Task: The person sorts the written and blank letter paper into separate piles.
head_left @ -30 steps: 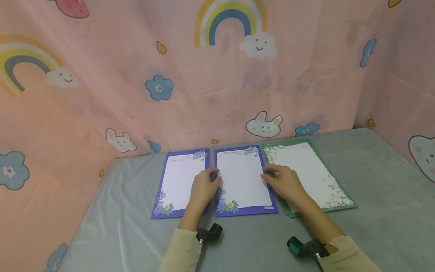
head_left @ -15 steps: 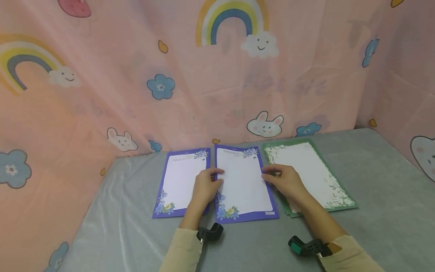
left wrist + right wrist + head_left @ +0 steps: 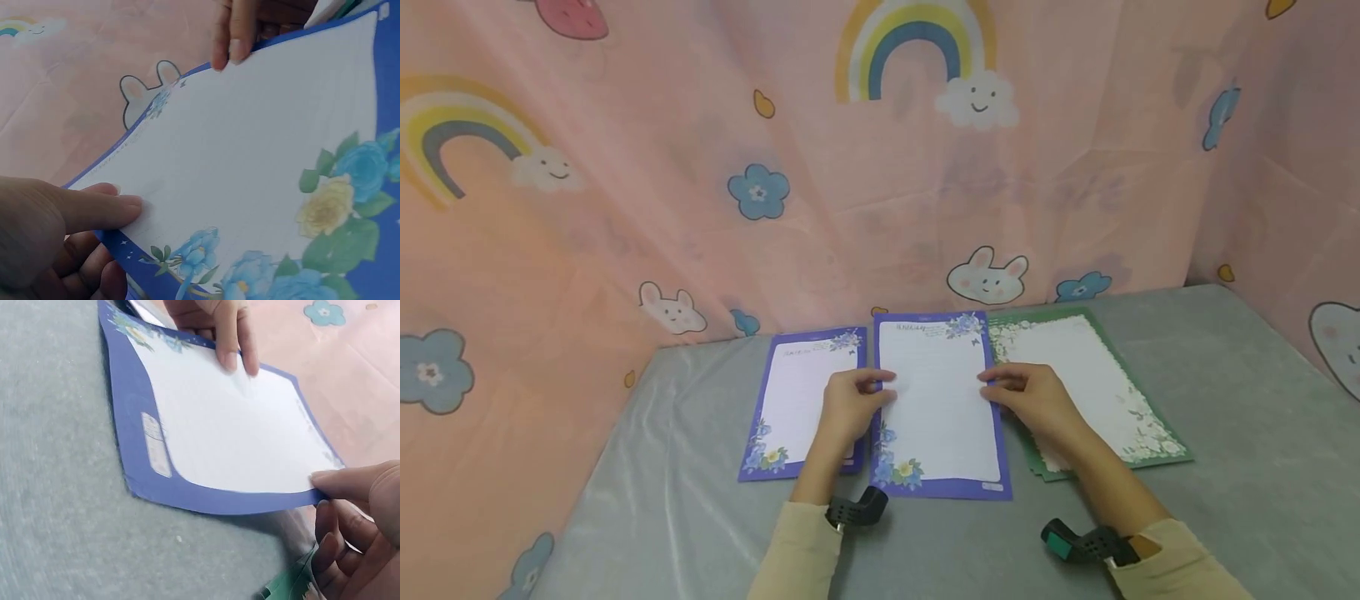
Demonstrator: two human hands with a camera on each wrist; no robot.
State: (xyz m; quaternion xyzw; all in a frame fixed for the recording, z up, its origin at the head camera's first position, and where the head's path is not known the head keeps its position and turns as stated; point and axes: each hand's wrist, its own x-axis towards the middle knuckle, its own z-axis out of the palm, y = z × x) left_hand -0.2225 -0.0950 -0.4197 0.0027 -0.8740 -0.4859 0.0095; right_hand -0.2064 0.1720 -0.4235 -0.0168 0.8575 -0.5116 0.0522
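Both hands hold a purple-bordered sheet of paper with blue flowers printed in two corners, raised off the table. My left hand pinches its left edge, thumb on the white face and fingers behind, as the left wrist view shows. Opposite, my right hand pinches the right edge, with the thumb on top and curled fingers beneath. A second purple-bordered sheet lies to the left, partly behind my left hand. On the right, a green-bordered sheet with white flowers lies partly behind my right hand, another green edge showing under it.
A grey cloth covers the table. Behind it hangs a pink curtain printed with rainbows, rabbits and flowers, and it also closes off both sides. Each wrist wears a black band, the left band and the right band.
The middle purple-bordered sheet has been lifted off the table and tilted up between both hands. Both hands have stayed nearly in place. The other sheets lie as before.
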